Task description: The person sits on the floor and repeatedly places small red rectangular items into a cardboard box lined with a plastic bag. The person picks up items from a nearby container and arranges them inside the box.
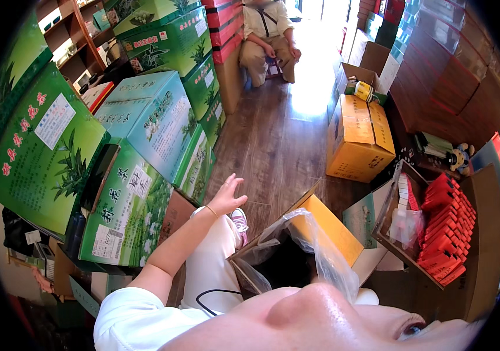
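My left hand (228, 196) is stretched out over my knee with its fingers apart, holding nothing. A gold-coloured bracelet is on its wrist. My right hand is not in view. Before me stands an open cardboard box lined with a clear plastic bag (326, 250); its inside is dark and what it holds cannot be told. To the right, an open tray-like box (383, 239) holds rows of small red packets (447, 228) and a clear plastic bag with white pieces.
Green printed cartons (44, 149) and a light-blue carton (144, 118) are stacked at the left. An orange carton (357, 138) stands on the wooden floor (271, 145) at the right. Another person (267, 39) sits at the far end, near a bright doorway. Shelves stand at the upper left.
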The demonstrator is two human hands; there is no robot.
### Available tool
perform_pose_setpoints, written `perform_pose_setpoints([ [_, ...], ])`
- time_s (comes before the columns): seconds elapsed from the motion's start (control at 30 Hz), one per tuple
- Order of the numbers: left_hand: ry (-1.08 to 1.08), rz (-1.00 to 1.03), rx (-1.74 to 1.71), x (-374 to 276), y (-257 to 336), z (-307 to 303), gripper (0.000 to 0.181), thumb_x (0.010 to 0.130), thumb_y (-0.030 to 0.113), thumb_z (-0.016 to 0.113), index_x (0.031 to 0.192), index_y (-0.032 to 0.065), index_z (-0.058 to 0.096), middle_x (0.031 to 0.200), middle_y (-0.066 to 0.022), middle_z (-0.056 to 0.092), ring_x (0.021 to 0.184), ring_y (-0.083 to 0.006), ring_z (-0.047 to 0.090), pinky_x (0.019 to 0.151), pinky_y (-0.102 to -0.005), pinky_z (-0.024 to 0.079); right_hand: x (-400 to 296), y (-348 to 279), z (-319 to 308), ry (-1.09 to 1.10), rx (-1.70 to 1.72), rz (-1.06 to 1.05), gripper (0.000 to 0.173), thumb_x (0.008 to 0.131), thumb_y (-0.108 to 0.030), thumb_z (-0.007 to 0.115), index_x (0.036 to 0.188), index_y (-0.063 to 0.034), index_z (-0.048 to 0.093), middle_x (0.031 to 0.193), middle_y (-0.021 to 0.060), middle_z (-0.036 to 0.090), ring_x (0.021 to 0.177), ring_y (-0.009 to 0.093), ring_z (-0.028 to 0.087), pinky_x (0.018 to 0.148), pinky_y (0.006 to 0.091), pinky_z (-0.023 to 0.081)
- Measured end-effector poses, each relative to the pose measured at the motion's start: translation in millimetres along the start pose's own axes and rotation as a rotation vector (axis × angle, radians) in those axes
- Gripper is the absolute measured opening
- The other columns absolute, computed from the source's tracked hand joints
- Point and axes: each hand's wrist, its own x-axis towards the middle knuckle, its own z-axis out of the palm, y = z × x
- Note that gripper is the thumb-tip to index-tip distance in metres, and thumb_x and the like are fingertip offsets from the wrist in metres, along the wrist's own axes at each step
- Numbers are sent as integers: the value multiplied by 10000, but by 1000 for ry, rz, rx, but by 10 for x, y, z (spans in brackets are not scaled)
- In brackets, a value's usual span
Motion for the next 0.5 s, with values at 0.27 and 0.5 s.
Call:
perform_pose_setpoints([
  [0.27,13,10,16,-10,-26,28,589,784,278,685,1286,59,466,1462,-238,265,1367,-344,269,1107,-383,251,37,16,100,15,16,-6,537,729,-266,642,1219,-80,523,1255,211,535,1171,337,515,969,416,421],
  [0.5,225,297,-29,-140,340,-49,428,806,175,641,1187,34,505,1255,-179,497,1178,-299,502,981,-381,410,26,-83,142,144,71,-72,561,729,-273,647,1239,-85,512,1270,211,527,1185,338,507,982,415,414],
])
